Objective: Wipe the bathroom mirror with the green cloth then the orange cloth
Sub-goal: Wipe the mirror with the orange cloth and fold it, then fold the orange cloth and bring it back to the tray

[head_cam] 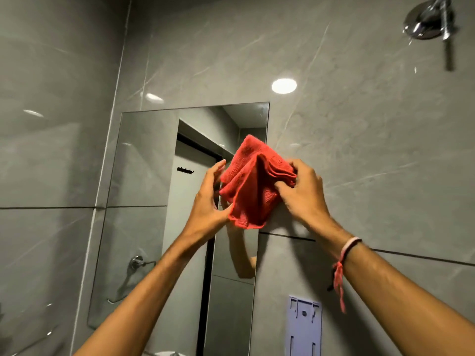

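The orange cloth — it reads red-orange in this light — is held up in front of the right edge of the mirror, bunched into loose folds with one corner pointing up and a lower hem hanging free. The right hand pinches the folded layers at the cloth's right side, fingers closed on the fabric. The left hand cups the cloth's left and lower edge, fingers spread and only partly curled, the thumb side touching the fabric. Whether the cloth touches the glass cannot be told.

A red thread bracelet with a dangling tail circles the right wrist. The mirror, frameless, hangs on grey marble-look wall tiles and reflects a doorway, a black hook rack and a forearm. Right of the mirror and below it a pale blue plastic bracket is fixed to the wall — no writing can be read on it. Far above and to the right of the mirror a chrome shower fitting sticks out.
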Available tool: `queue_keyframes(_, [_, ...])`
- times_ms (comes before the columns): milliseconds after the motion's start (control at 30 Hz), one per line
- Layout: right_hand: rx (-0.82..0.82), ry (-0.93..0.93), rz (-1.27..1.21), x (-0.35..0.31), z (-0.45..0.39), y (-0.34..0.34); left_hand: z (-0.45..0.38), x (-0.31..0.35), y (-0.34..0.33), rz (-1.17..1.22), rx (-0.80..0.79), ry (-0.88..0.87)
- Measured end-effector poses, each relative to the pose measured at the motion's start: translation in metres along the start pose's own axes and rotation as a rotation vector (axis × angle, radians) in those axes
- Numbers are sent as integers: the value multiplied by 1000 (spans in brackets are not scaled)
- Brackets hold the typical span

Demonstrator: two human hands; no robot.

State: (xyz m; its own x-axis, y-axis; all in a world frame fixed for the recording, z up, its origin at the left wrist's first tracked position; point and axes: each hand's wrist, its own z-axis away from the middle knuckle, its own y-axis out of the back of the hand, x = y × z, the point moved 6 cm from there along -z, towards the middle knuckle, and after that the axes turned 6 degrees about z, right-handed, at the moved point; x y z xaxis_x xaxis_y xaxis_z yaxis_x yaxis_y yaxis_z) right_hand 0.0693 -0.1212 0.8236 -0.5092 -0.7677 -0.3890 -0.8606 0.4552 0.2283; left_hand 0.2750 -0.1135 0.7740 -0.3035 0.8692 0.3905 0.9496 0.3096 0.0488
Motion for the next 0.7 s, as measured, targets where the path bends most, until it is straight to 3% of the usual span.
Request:
queue_keyframes(100, [17, -100, -233, 10, 16, 13, 2, 5, -7, 172, -29, 133])
queue_keyframes(233, [-122, -260, -524, 30, 50, 37, 14, 19, -47, 446, 4, 280])
queue_keyframes(300, [-161, -329, -649, 42, 72, 59, 28, 28, -78, 464, -18, 310])
queue_keyframes(400, [-256, -274, -837, 48, 104, 100, 57, 44, -127, 443, -88, 302])
queue_keyframes(567, [-120, -330, -301, 100, 164, 165, 122, 51, -196, 422, -164, 405])
queue_keyframes(700, [-169, -501, -193, 155, 230, 193, 204, 32, -241, 459, -180, 614])
